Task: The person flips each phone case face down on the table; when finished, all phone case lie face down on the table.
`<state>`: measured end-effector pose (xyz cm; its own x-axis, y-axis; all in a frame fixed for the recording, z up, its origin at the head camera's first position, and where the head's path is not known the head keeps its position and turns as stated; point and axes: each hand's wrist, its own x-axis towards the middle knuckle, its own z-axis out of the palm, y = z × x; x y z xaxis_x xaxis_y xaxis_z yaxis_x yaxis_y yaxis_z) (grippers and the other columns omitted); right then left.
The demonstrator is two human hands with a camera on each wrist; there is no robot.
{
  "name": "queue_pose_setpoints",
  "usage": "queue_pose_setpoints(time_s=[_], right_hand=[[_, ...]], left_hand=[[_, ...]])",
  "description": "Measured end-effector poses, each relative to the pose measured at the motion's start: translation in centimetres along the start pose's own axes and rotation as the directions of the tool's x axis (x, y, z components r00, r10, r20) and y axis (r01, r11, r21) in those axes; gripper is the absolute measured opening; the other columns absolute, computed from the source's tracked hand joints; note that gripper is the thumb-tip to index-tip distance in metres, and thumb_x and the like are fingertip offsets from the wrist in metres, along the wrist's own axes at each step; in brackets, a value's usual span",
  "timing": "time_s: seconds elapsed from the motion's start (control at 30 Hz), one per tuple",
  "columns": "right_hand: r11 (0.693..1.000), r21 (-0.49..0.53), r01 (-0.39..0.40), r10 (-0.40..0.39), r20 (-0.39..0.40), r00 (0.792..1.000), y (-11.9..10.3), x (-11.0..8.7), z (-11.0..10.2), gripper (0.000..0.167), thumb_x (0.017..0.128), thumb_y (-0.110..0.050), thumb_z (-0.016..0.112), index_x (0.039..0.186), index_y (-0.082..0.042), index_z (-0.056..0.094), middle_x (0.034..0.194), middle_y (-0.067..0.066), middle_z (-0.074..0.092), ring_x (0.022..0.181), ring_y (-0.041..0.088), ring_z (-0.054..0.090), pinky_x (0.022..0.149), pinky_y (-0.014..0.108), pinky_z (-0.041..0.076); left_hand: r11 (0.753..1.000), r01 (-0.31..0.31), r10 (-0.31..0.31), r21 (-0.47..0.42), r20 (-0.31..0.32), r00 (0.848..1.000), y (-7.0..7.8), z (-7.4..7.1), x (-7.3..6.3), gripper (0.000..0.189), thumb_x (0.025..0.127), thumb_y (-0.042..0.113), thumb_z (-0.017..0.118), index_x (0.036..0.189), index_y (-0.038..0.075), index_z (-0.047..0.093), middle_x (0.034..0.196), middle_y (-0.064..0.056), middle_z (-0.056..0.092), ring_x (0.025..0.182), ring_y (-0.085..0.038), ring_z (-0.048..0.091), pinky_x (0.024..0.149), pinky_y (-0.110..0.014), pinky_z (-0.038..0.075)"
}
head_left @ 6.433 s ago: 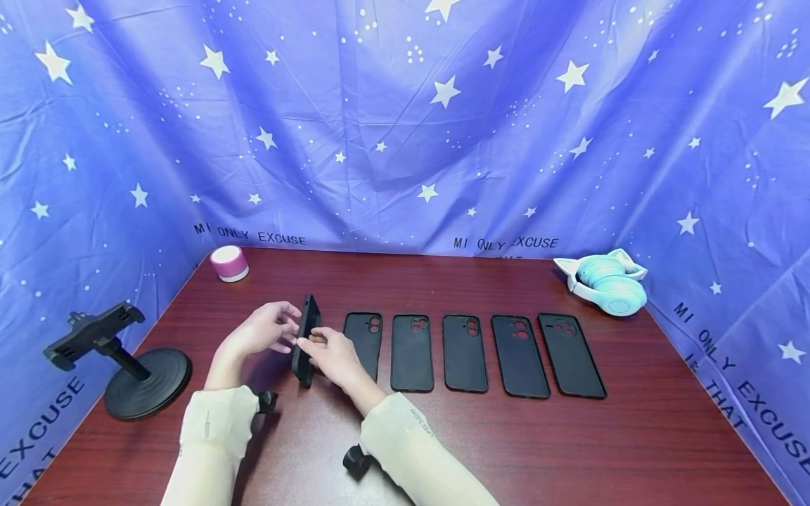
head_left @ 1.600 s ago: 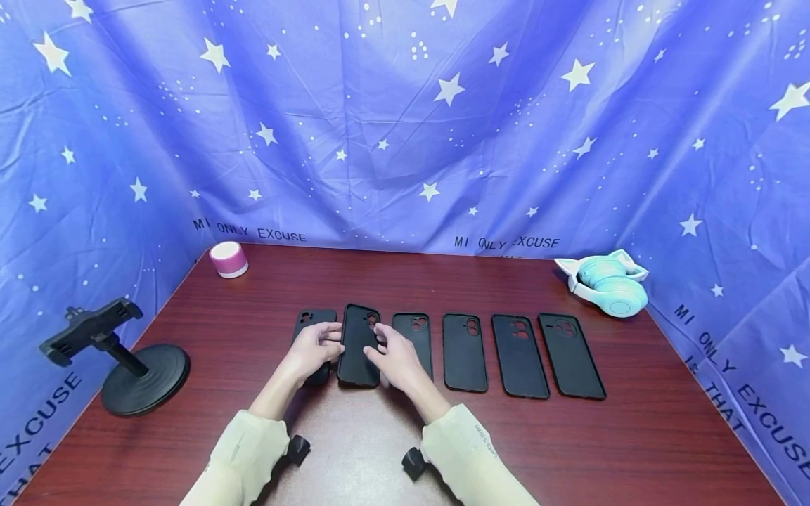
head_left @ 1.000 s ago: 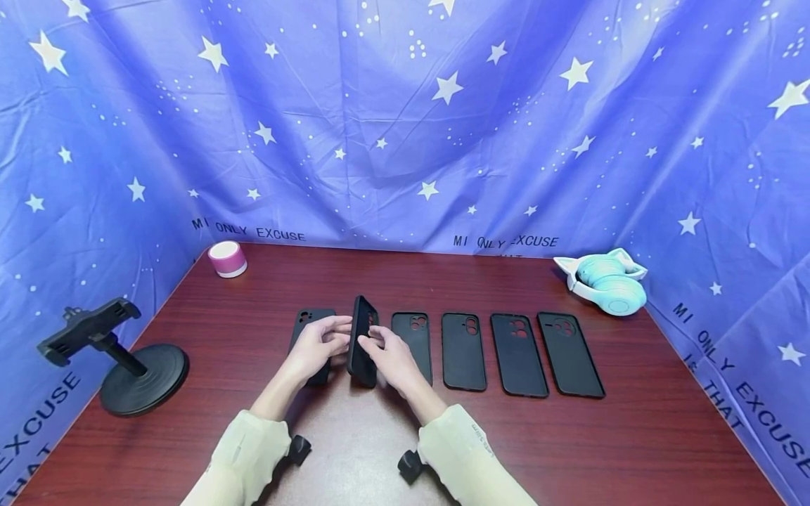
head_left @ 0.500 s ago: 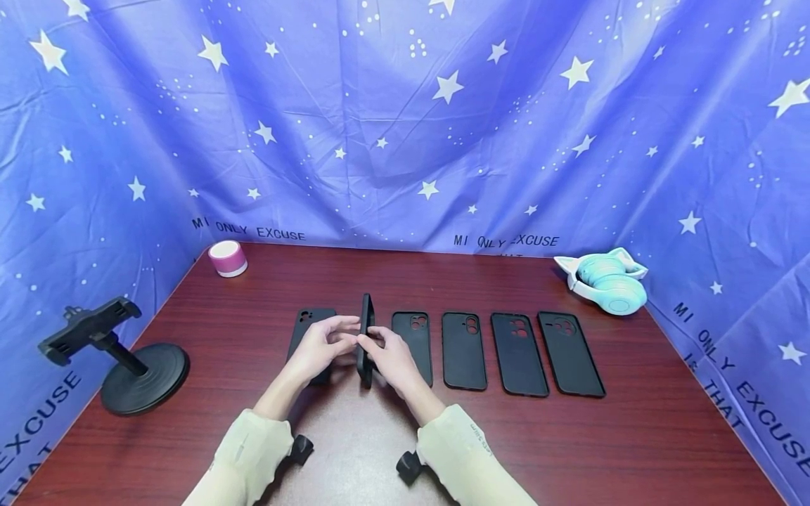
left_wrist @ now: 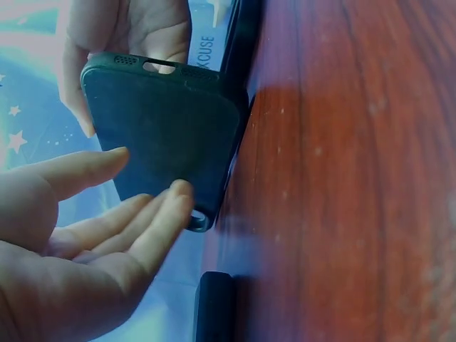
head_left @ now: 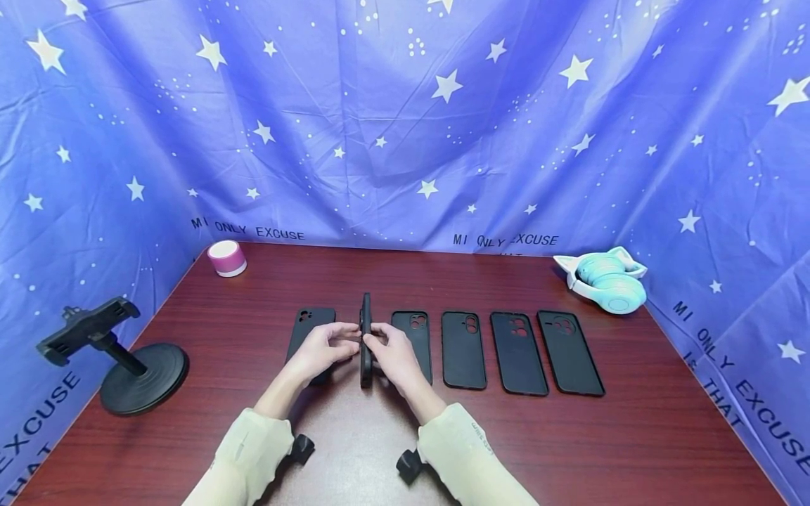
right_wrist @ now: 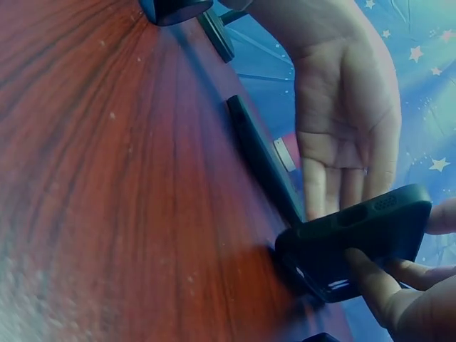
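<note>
One black phone case (head_left: 366, 358) stands on its long edge, second from the left in a row of cases. My right hand (head_left: 397, 351) holds it, thumb over its upper edge and fingers against its hollow side in the right wrist view. My left hand (head_left: 319, 351) is on its other side; in the left wrist view the left fingers (left_wrist: 153, 231) are nearly straight, with tips at the case's smooth back (left_wrist: 164, 121). A flat phone case (head_left: 316, 320), back up, lies partly hidden under the left hand.
To the right lie several black phone cases (head_left: 464, 351), hollow side up. A phone stand (head_left: 144, 379) is at the left, a pink-and-white cylinder (head_left: 227, 258) at back left, and blue cat-ear headphones (head_left: 607, 281) at back right. A starry curtain (head_left: 392, 105) surrounds the wooden table (head_left: 354, 450).
The leftmost case, upright between the hands at first, came to lie back up. Both hands moved right to the second case, which has turned from facing up to standing on its edge.
</note>
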<state>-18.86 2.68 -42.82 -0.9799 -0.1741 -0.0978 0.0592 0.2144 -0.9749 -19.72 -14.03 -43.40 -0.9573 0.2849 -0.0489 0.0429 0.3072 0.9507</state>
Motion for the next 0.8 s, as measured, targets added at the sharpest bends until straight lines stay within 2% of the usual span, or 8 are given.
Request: queue_pose_setpoints(time_s=[0.1,0.3,0.43,0.53,0.63,0.8], right_hand=[[0.999,0.045,-0.007,0.007,-0.002,1.000,-0.1,0.0,-0.2,0.035,0.097,-0.014,0.053,0.129,0.000,0.058,0.118,0.020,0.068,0.099,0.025,0.070,0.083,0.035,0.059],[0.998,0.055,0.026,-0.026,0.008,1.000,-0.1,0.0,-0.7,0.035,0.096,-0.010,0.053,0.128,0.004,0.058,0.119,0.024,0.066,0.106,0.029,0.068,0.087,0.036,0.058],[0.997,0.076,0.010,-0.011,0.019,1.000,-0.1,0.2,-1.1,0.034,0.096,-0.009,0.052,0.127,0.005,0.058,0.119,0.024,0.066,0.107,0.030,0.067,0.086,0.035,0.058],[0.999,0.050,-0.008,0.007,0.014,1.000,-0.2,0.3,-1.3,0.034,0.095,-0.009,0.052,0.126,0.004,0.059,0.118,0.022,0.067,0.105,0.027,0.068,0.085,0.034,0.058],[0.999,-0.020,-0.034,0.034,0.005,0.999,0.0,0.5,-1.6,0.036,0.094,-0.011,0.054,0.127,0.004,0.059,0.118,0.020,0.067,0.105,0.025,0.067,0.086,0.034,0.057],[0.991,-0.102,-0.086,0.088,0.016,0.996,0.5,0.8,-2.1,0.042,0.094,-0.009,0.054,0.135,0.004,0.052,0.124,0.021,0.063,0.108,0.030,0.066,0.085,0.037,0.059]], left_hand=[[1.000,0.029,-0.029,0.008,0.007,1.000,-0.1,0.1,0.0,0.049,0.090,0.003,0.061,0.133,-0.015,0.047,0.128,-0.031,0.058,0.114,-0.038,0.063,0.086,-0.027,0.056],[0.996,0.090,-0.090,0.005,0.011,0.996,-0.1,0.2,-0.1,0.051,0.090,0.001,0.059,0.134,-0.018,0.043,0.134,-0.034,0.052,0.118,-0.040,0.060,0.095,-0.036,0.054],[0.994,0.103,-0.103,0.028,0.006,0.995,0.0,0.2,-0.2,0.050,0.090,0.001,0.059,0.134,-0.018,0.044,0.135,-0.035,0.051,0.120,-0.040,0.059,0.096,-0.039,0.054],[0.993,0.109,-0.108,0.044,-0.006,0.994,0.1,0.1,-0.2,0.050,0.090,0.001,0.060,0.134,-0.017,0.044,0.135,-0.034,0.051,0.120,-0.040,0.058,0.097,-0.040,0.053],[0.991,0.106,-0.104,0.077,-0.026,0.994,0.1,0.1,-0.2,0.050,0.090,0.002,0.061,0.134,-0.016,0.046,0.135,-0.034,0.051,0.120,-0.041,0.058,0.096,-0.041,0.053],[0.984,0.133,-0.126,0.115,-0.067,0.990,0.2,-0.1,-0.2,0.051,0.089,0.004,0.064,0.134,-0.014,0.047,0.137,-0.032,0.051,0.121,-0.041,0.057,0.096,-0.041,0.053]])
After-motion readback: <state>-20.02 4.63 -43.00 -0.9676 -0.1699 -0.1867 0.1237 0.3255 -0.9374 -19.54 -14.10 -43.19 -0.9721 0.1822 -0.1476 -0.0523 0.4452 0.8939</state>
